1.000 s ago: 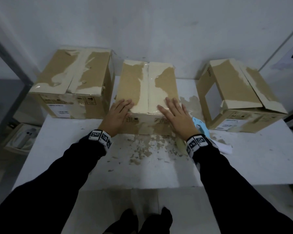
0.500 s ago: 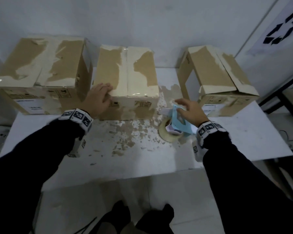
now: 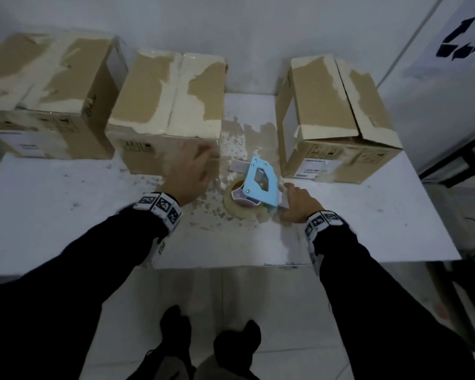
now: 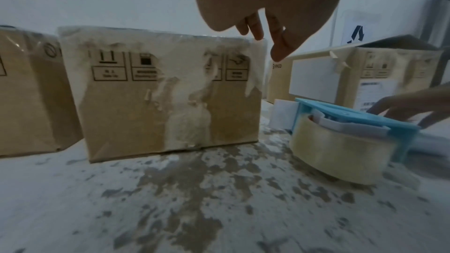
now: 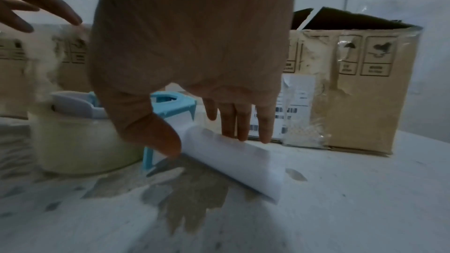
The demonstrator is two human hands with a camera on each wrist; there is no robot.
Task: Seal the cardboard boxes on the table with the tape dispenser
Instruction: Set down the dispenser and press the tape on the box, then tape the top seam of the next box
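Tape dispenser lies on table, handle between right hand thumb and fingers

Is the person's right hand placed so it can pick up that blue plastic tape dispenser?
Probably yes. The right hand already has thumb and fingers either side of the blue plastic tape dispenser's white handle, and nothing blocks it; the right-hand cardboard box stands clear behind.

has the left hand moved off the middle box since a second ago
Yes. The left hand was flat on top of the middle box; now it is lower, past the box's near right corner, toward the tape dispenser.
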